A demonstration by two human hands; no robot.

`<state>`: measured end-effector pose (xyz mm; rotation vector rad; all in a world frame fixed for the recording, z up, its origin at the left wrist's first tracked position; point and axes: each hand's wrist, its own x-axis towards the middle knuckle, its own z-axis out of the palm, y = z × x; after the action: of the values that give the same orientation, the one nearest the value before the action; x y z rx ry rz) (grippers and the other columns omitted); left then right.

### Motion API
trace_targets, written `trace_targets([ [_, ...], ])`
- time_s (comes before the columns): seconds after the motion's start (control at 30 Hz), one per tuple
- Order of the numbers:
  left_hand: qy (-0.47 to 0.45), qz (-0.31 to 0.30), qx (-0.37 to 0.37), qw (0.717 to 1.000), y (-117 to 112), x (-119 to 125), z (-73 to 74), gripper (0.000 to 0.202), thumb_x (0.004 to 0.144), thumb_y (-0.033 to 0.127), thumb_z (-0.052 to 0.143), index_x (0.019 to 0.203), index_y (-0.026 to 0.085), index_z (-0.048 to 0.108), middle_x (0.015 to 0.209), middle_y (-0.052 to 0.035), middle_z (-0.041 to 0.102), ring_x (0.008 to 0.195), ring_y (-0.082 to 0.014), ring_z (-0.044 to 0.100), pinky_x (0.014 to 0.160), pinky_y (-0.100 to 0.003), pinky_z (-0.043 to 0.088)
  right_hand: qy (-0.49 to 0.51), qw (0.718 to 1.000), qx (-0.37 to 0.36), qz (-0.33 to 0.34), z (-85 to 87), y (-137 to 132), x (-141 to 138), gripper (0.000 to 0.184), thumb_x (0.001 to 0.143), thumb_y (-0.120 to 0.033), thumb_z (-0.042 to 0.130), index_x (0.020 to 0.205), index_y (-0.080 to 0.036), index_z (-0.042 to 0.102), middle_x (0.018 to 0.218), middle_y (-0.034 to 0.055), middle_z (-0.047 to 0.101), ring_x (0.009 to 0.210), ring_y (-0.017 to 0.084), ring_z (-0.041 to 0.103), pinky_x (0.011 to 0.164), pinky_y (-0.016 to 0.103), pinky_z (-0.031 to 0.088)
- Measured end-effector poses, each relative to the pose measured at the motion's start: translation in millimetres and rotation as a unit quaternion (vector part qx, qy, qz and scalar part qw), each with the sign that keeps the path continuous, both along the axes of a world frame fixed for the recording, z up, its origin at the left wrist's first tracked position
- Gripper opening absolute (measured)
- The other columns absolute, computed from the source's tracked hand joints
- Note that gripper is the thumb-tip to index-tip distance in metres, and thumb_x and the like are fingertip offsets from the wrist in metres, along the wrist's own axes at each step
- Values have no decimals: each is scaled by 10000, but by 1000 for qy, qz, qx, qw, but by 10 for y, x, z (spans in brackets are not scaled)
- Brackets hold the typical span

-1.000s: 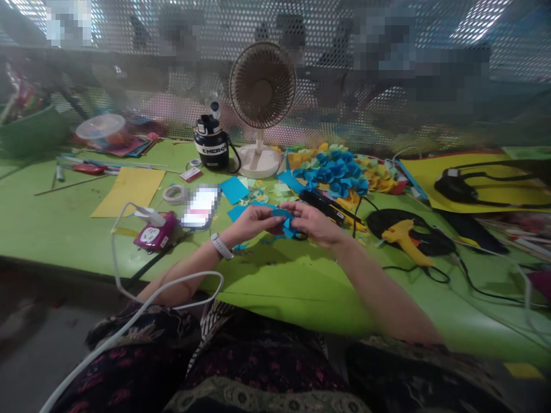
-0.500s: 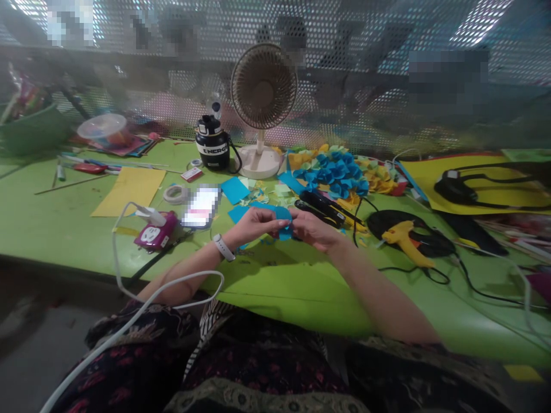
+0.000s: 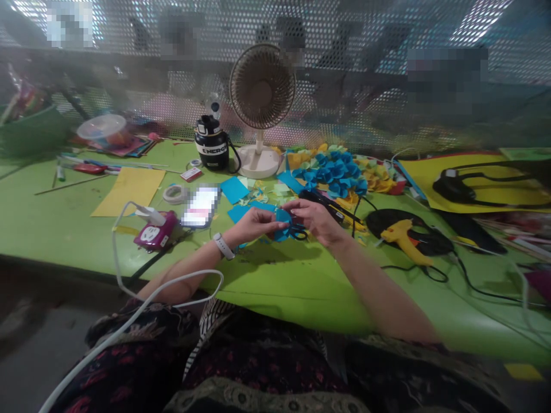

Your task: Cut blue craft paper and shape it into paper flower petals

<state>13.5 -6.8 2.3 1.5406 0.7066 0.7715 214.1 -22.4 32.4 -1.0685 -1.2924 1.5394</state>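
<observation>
Over a green craft table (image 3: 275, 281), the person's left hand (image 3: 248, 225) and right hand (image 3: 313, 221) pinch a blue paper piece (image 3: 282, 225) between nearly closed fingers, above the table's near half. Flatter moments ago, the paper now bunches into a tight fold, just beside black-handled scissors (image 3: 298, 233).

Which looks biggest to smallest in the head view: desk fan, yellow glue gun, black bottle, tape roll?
1. Desk fan
2. Yellow glue gun and black bottle: too alike to rank
3. Tape roll
</observation>
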Motion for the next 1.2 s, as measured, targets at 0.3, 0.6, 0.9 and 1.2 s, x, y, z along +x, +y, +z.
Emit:
trace_targets([
  [0.3, -51, 9, -58, 997, 17, 12, -41, 457, 701, 518, 841, 804, 121, 639, 672, 9, 633, 615, -87, 618, 618, -225, 537, -111, 981, 125, -100, -21, -15, -35, 254, 676, -427, 755, 745, -188, 703, 688, 4, 665, 609, 132, 570, 603, 294, 516],
  [0.6, -106, 101, 27, 989, 3, 79, -213, 485, 774, 320, 793, 1188, 155, 598, 919, -40, 687, 750, -120, 672, 676, -238, 587, -128, 963, 159, -178, -84, -47, -125, 276, 726, -462, 692, 768, -194, 644, 586, -9, 626, 496, 152, 604, 522, 302, 523],
  [0.9, -146, 113, 2, 983, 44, 74, -206, 375, 872, 356, 674, 1186, 151, 687, 937, -43, 656, 817, -149, 670, 694, -300, 647, -116, 964, 165, -172, -144, -44, -133, 266, 713, -439, 724, 777, -202, 621, 635, -10, 632, 523, 149, 623, 538, 299, 546],
  [1.2, -147, 98, 9, 984, 51, 68, -242, 357, 874, 328, 674, 1188, 161, 709, 948, -44, 682, 804, -133, 663, 731, -307, 650, -119, 965, 168, -165, -136, -37, -120, 334, 688, -484, 756, 816, -217, 601, 687, -5, 622, 612, 147, 592, 552, 296, 571],
])
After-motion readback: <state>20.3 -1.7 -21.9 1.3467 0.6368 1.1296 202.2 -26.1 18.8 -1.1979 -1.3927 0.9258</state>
